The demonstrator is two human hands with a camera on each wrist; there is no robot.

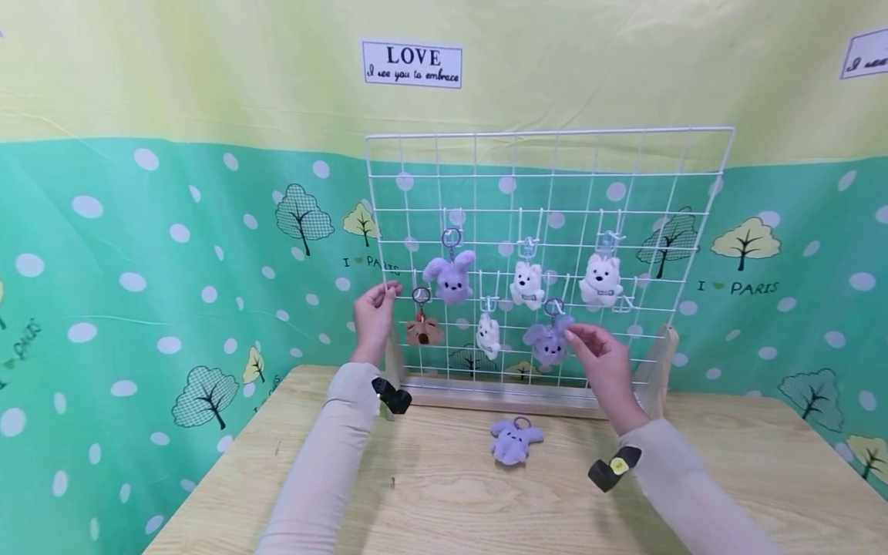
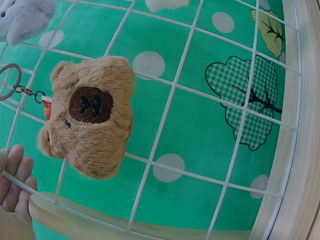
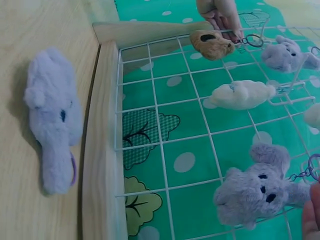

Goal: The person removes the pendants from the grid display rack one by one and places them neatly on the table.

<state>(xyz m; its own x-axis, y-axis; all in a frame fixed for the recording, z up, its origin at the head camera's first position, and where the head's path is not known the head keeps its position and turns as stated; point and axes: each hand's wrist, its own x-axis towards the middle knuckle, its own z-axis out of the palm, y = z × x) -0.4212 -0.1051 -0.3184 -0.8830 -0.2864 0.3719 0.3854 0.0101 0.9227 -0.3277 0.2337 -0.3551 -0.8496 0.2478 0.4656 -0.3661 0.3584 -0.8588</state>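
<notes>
At the white wire grid rack (image 1: 513, 175), my left hand (image 1: 375, 320) holds the left edge wire, fingers behind it. A brown bear plush keychain (image 2: 95, 110) hangs close beside that hand. My right hand (image 1: 605, 368) pinches the ear of a purple bunny plush keychain (image 1: 549, 344), which hangs by its ring from a lower hook. In the right wrist view only a bit of the right fingers (image 3: 312, 215) shows at the edge, by the bunny's ear. Another purple bunny keychain (image 1: 512, 442) lies on the table in front of the rack.
Higher on the grid hang a purple bunny (image 1: 452, 279) and two white dog plush keychains, one central (image 1: 527, 285), one at right (image 1: 600, 280). A third white dog (image 1: 489, 338) hangs lower. The rack stands in a wooden base (image 1: 499, 399) on the wooden table (image 1: 444, 509), before a patterned curtain.
</notes>
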